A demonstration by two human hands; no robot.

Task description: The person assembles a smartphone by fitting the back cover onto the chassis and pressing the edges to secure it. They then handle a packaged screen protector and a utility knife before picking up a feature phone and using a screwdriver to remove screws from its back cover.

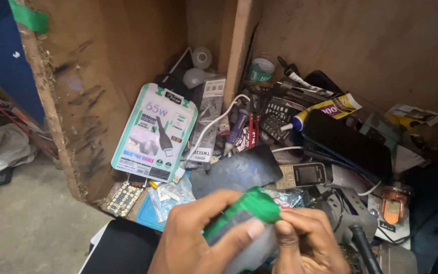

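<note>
cluttered plywood bench (128, 61): near centre, left hand (191, 241) and right hand (307, 238) both grip a green-capped device (247, 213); cable package (155, 134) far left, keypad phone (302, 175) just beyond.

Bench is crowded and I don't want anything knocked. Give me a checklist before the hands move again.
1. Left hand grips the green-capped object: ok.
2. Right hand fingers pinch the green cap: ok.
3. What the object is: cannot tell, blurred.
4. Room around the hands: not ok, small keypad phone and dark flat panel lie close.
5. Glue tube capped: cannot tell.
</note>
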